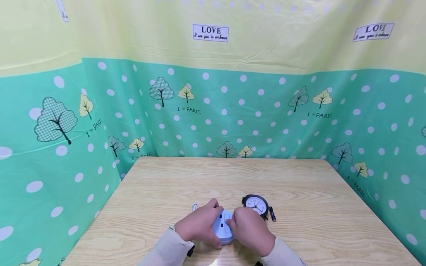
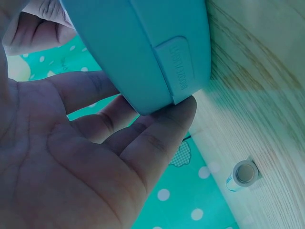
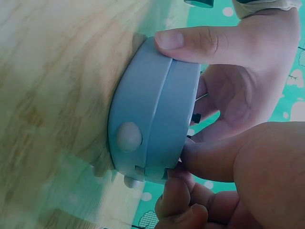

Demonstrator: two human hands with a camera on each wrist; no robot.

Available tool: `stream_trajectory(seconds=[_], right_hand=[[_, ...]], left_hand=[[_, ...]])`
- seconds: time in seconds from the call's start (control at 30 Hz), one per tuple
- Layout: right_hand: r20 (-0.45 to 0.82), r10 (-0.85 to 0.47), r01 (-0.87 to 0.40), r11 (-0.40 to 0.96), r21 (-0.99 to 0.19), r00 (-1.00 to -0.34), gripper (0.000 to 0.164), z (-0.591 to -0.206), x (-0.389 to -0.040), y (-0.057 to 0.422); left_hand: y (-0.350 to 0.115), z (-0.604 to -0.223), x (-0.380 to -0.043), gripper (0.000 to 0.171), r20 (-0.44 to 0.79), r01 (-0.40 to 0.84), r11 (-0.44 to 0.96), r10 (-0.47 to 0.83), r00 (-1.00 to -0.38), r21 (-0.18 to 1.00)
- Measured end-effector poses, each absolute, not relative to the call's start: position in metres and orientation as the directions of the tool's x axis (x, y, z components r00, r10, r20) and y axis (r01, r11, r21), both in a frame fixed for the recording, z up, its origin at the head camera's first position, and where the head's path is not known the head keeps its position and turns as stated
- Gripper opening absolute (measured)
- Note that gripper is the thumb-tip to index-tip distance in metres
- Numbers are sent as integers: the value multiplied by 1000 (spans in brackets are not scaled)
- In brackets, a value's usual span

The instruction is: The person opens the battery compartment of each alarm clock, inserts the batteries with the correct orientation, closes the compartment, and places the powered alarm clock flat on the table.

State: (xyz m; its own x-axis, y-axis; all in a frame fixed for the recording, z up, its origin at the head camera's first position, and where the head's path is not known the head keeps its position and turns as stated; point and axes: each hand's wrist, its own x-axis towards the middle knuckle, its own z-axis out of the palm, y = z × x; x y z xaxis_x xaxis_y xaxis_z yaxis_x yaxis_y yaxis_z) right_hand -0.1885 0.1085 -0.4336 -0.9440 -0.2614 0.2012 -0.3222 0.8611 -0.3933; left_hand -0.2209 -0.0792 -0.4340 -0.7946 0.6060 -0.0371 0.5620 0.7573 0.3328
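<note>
A pale blue clock (image 1: 218,231) lies back side up on the table, two small black knobs (image 1: 222,225) and a long rectangular cover (image 1: 227,218) facing upward. My left hand (image 1: 203,224) grips it from the left, thumb at the near edge and fingers at the far side. From the right, my right hand (image 1: 250,229) holds its edge, with the thumb at the cover and the other fingers curled. Raised lettering marks the clock's blue front side (image 2: 178,67). Along its side in the right wrist view is a rounded white foot (image 3: 129,137).
Just beyond my right hand sits a black-rimmed clock (image 1: 255,205), dial up. Beside it lies a small dark cylinder (image 1: 272,214). A small white-and-blue cylinder (image 1: 195,207) is left of my left hand. Patterned curtains (image 1: 233,111) hang around the wooden table (image 1: 159,184).
</note>
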Motion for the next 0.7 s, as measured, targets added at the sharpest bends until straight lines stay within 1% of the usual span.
stream_trajectory(seconds=[0.7], right_hand=[[170,-260,-310,839,-447,-950,32,-437,-192,108]], left_hand=[[-78,-434,-220,99,-35,568,756,610,-792,326]])
